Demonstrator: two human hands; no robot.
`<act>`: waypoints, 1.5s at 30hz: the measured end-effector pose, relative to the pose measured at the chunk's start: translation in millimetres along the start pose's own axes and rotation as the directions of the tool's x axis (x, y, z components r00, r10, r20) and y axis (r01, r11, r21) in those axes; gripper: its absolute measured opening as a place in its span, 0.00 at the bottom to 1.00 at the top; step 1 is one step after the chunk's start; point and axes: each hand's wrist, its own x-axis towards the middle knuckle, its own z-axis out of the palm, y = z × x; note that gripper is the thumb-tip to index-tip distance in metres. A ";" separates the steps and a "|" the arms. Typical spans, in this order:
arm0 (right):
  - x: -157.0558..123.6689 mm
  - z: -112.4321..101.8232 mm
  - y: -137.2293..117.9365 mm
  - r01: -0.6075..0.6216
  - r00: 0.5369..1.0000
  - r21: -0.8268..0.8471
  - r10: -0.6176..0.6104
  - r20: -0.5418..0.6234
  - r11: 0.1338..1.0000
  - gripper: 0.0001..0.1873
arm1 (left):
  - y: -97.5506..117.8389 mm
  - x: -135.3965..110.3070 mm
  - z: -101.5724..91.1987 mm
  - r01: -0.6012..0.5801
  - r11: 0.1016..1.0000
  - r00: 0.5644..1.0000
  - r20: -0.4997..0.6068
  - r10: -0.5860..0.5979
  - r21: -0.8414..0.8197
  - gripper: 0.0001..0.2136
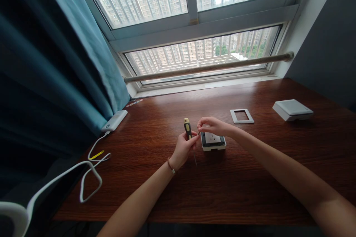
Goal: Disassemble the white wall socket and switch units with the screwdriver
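My left hand (pixel 184 147) is closed round a screwdriver (pixel 187 127) with a yellow and black handle; its handle points away from me and the thin shaft comes out below the hand. My right hand (pixel 213 125) is pinched close to the left fingertips. A small dark thing, perhaps a screw (pixel 198 133), shows between the fingers of both hands. Just right of the left hand lies a wall socket (pixel 213 138) with a white face and dark frame, set in a white box. The right hand covers its far edge.
A white square frame (pixel 241 122) lies beyond the socket, and a white box-shaped cover (pixel 293 109) at the far right. To the left, a white power strip (pixel 114 121) trails a looped white cable (pixel 91 166) with a yellow tag. A blue curtain (pixel 83 44) hangs beside the wooden table (pixel 155 118).
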 end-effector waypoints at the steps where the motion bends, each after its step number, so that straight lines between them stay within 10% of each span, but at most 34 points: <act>1: 0.6 2.5 0.6 0.001 1.000 0.014 -0.001 -0.018 1.000 0.14 | 0.7 -1.2 0.4 -0.005 1.000 1.000 -0.005 0.005 0.005 0.12; 8: -4.2 6.0 13.5 -0.057 0.932 0.067 0.077 -0.355 0.996 0.19 | 15.4 7.7 -13.8 0.010 0.941 0.997 -0.076 0.017 0.337 0.11; 13: -41.4 -17.8 9.5 -0.087 0.839 0.063 0.107 -0.533 0.994 0.18 | 38.8 35.5 -74.8 0.122 0.865 0.961 -0.275 0.019 0.487 0.08; 20: -110.8 -30.9 10.0 -0.152 0.830 0.048 0.154 -0.536 0.987 0.16 | 43.0 43.2 -136.0 0.304 0.745 0.907 -0.420 -0.035 0.594 0.07; 32: -119.8 -27.2 13.7 -0.203 0.826 0.083 0.216 -0.520 0.976 0.16 | 18.9 61.5 -133.7 0.398 0.585 0.897 -0.434 -0.086 0.706 0.06; 45: -118.6 -23.7 7.1 -0.209 0.891 -0.012 0.186 -0.414 0.978 0.15 | 29.0 65.3 -131.4 0.361 0.670 0.932 -0.267 -0.244 0.648 0.15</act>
